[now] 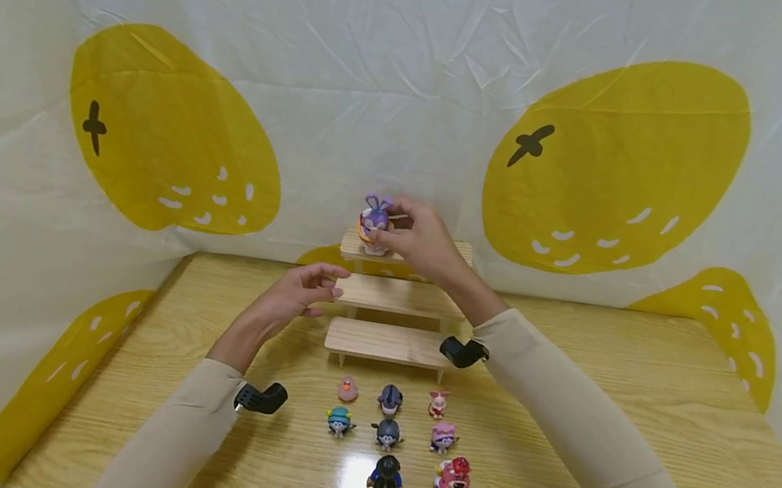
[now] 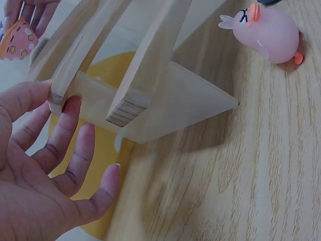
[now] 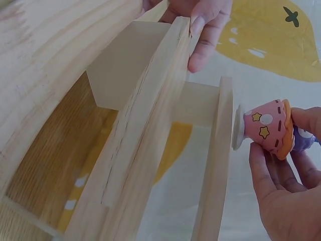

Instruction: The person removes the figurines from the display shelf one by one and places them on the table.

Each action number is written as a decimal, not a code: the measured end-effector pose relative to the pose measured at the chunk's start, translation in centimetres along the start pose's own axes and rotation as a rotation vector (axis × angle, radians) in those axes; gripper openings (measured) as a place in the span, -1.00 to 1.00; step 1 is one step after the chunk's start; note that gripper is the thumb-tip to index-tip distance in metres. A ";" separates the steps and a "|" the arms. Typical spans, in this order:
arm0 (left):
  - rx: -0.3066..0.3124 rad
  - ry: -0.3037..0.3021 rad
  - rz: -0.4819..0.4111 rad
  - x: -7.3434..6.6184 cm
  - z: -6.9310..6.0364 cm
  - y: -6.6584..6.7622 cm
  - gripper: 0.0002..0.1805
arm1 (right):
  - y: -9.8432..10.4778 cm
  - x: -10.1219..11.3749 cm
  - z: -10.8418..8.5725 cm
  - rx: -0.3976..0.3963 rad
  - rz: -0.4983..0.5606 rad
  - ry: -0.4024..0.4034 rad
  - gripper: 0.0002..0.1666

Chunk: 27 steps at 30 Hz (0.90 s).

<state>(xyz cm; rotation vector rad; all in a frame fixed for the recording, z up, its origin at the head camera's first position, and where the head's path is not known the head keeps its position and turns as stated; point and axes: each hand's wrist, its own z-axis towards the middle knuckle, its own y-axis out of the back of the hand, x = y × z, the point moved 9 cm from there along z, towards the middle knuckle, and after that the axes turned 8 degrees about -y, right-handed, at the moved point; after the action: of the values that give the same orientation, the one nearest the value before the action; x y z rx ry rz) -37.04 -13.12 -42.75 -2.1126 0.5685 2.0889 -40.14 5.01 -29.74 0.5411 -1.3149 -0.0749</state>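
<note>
My right hand (image 1: pixel 426 237) pinches a purple rabbit-eared figurine (image 1: pixel 376 221) at the left part of the stand's top step. In the right wrist view its pink cup-shaped body (image 3: pixel 266 128) has stars, and its pale round base is close to the top board; I cannot tell whether they touch. At the stand's left side, my left hand (image 2: pixel 55 165) pinches the end of the middle board between thumb and finger. The three-step wooden stand (image 1: pixel 384 342) is on the table.
In front of the stand are several small figurines: a pink duck (image 1: pixel 347 390), a grey donkey (image 1: pixel 390 399), a piglet (image 1: pixel 438 404), a black-headed figure (image 1: pixel 386 479) and a red-and-pink one (image 1: pixel 452 481) among them. Behind the wooden table (image 1: pixel 569 372) hangs a lemon-print cloth (image 1: pixel 396 110).
</note>
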 end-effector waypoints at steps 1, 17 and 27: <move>0.000 0.000 -0.001 0.0 0.0 0.0 -0.62 | 0.0 0.0 0.0 0.004 0.003 0.002 -0.65; -0.002 0.002 0.008 -0.1 -0.2 0.2 -0.60 | 0.0 -0.2 -1.3 0.045 -0.012 -0.012 -0.56; -0.002 0.001 0.001 0.1 -0.1 0.1 -0.61 | 0.0 -0.3 -2.3 0.068 -0.023 -0.016 -0.55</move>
<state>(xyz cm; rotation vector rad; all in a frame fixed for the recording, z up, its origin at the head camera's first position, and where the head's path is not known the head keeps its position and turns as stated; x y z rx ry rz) -36.95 -13.31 -42.82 -2.1153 0.5689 2.0896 -38.04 5.85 -30.35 0.6149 -1.3306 -0.0536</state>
